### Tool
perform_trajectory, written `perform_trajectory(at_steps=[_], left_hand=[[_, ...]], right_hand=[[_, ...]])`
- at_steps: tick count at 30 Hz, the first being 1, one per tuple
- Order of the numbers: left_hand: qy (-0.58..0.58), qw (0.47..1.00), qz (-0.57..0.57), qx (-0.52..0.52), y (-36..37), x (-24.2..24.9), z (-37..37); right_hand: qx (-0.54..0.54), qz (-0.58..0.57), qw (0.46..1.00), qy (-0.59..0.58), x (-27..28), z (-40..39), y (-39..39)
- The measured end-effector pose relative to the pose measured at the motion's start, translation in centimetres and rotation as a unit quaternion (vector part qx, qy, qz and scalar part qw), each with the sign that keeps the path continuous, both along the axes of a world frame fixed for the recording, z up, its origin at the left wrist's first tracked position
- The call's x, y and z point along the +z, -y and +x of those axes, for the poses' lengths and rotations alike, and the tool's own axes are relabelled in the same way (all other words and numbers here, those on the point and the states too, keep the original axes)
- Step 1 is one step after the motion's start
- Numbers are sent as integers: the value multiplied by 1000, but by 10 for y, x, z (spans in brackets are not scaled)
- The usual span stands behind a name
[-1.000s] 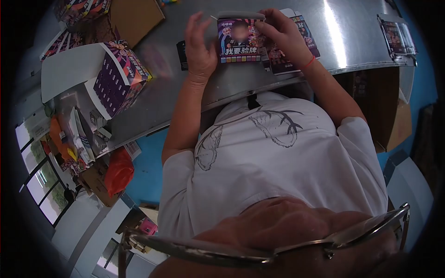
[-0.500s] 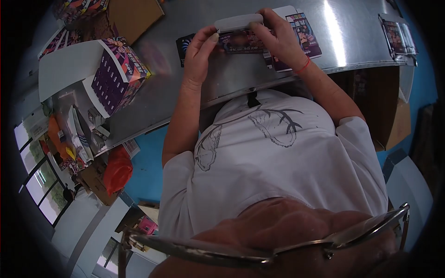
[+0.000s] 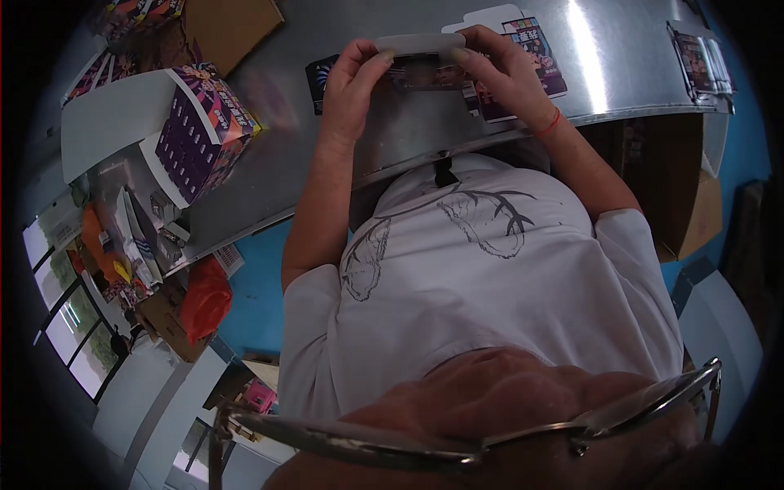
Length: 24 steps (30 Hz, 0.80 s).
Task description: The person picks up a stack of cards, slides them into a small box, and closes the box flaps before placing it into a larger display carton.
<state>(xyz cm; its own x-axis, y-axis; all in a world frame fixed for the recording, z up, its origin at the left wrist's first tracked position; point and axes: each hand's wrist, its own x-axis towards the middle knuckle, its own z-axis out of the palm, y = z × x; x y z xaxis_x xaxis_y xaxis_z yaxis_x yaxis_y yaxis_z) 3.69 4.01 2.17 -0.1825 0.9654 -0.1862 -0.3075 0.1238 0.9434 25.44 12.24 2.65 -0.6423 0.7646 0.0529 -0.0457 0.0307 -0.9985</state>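
Note:
Between both hands is a small dark printed cardboard box (image 3: 429, 77), its white inner flap (image 3: 420, 44) raised along the far edge. My left hand (image 3: 349, 94) grips the flap's left end, the thumb on the near side and the fingers curled behind. At the right end, my right hand (image 3: 510, 77), with a red string on its wrist, pinches the flap in the same way. Beneath and beside the right hand lies a purple printed carton (image 3: 539, 61). A dark printed piece (image 3: 318, 85) sits just left of my left hand.
A large purple display box (image 3: 200, 135) with its white lid open stands on the metal table (image 3: 286, 175) at left. Brown cardboard (image 3: 229, 37) lies behind it. Plastic-wrapped printed packs (image 3: 701, 65) rest at the right edge, above an open brown carton (image 3: 665, 188).
Both hands have come slightly nearer my body, and the box has tilted so less of its printed face shows. The grip at both ends of the flap stays.

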Motion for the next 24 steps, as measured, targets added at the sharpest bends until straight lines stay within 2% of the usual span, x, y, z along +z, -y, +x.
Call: perform_trajectory(at_steps=[2,4,5,7,8,10,14,24], left_hand=[[-9,1000,9,2,2,-2,1],[-17,998,53,34,1,6,8],[-16,998,53,34,0,4,6],[-37,993,113,19,-1,-1,3],[-36,993,113,20,-1,-3,2],[-21,991,134,13,0,-5,2],[-17,988,154,-1,2,-6,0],[-173,965,196,19,3,-6,5]], right_hand=[[-2,26,1000,17,4,-3,-2],[-33,140,986,89,17,-4,-5],[-33,140,986,89,17,-5,-4],[-50,233,967,89,14,-6,-4],[-49,233,967,90,13,-6,-5],[-54,331,941,47,9,-5,-7],[-46,364,928,60,16,-1,-3],[-34,361,925,108,19,1,1]])
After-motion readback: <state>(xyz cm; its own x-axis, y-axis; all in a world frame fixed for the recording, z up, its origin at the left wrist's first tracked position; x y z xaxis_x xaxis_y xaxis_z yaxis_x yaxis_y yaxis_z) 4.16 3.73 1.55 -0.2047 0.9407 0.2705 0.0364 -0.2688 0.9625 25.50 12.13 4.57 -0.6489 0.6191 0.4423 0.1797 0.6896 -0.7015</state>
